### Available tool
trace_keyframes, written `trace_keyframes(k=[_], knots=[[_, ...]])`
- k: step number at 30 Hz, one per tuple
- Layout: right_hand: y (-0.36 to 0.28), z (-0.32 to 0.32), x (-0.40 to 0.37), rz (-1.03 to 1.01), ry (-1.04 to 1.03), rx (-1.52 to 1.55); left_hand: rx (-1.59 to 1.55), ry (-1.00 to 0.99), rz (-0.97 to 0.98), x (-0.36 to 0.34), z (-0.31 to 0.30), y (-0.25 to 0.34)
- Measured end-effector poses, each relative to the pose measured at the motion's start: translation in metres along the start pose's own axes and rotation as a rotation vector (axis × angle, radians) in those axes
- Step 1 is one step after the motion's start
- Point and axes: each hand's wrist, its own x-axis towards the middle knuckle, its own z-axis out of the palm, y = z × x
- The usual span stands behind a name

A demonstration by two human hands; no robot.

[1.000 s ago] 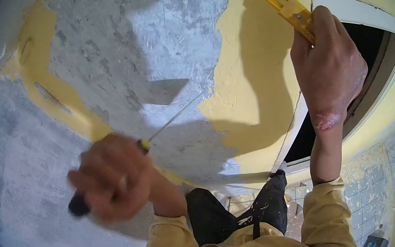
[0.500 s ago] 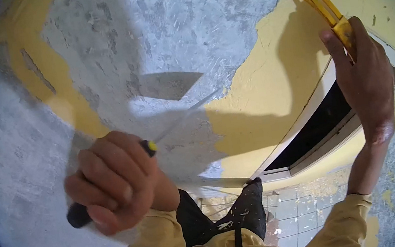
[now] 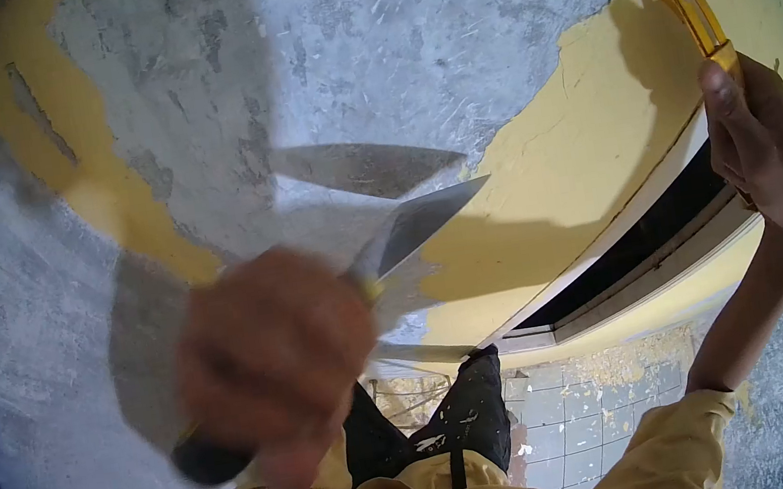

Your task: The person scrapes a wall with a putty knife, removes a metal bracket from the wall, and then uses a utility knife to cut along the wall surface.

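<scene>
My left hand (image 3: 278, 360), blurred by motion, is wrapped round the dark handle of a putty knife (image 3: 429, 224). The wide, tapering metal blade points up and right, its tip overlapping the ragged edge where yellow paint (image 3: 518, 217) meets bare grey wall (image 3: 386, 65). A butt of black handle sticks out below the fist. At the upper right, my right hand (image 3: 761, 132) grips a yellow scraper (image 3: 702, 16) with a slotted handle. Its dark, square blade lies at the wall over a grey patch, and a pale scrap clings near the blade's base.
Below the painted strip runs a white-framed opening (image 3: 643, 254) with a dark inside. Flakes of paint litter the tiled floor (image 3: 576, 419) by my legs (image 3: 465, 414). On the left a yellow band (image 3: 103, 185) remains on the grey wall. Shadows of the arms and tools fall across it.
My left hand has moved right, and its blade has turned from edge-on to showing its broad face. The right hand and yellow scraper sit farther right in view, which has shifted somewhat.
</scene>
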Motion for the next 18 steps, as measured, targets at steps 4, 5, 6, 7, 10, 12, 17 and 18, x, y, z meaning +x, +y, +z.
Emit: trace_keyframes(k=[4,5,6,7,10,12,17,18], knots=[[0.013,0.0,0.0,-0.008,0.013,0.179,0.052,0.261,-0.068,-0.015,0.0,-0.003],[0.016,0.003,-0.002,-0.001,0.006,0.18,0.2,0.325,-0.44,-0.022,-0.003,-0.005],[0.018,0.006,-0.002,-0.03,0.086,0.138,0.081,0.077,-0.401,-0.021,-0.012,-0.012],[0.019,0.007,0.0,-0.062,0.17,0.096,0.081,0.072,-0.391,-0.02,-0.014,-0.011],[0.025,0.003,0.001,-0.197,0.039,-0.019,0.279,0.141,-0.01,-0.017,-0.013,0.008],[0.031,0.007,0.0,-0.394,0.079,-0.162,0.255,0.127,-0.095,-0.017,-0.027,0.014],[0.02,0.004,-0.005,-0.094,0.043,0.124,0.24,0.236,0.066,-0.009,-0.008,0.036],[0.019,0.003,-0.005,-0.093,0.042,0.126,0.073,0.299,0.131,-0.013,-0.011,0.047]])
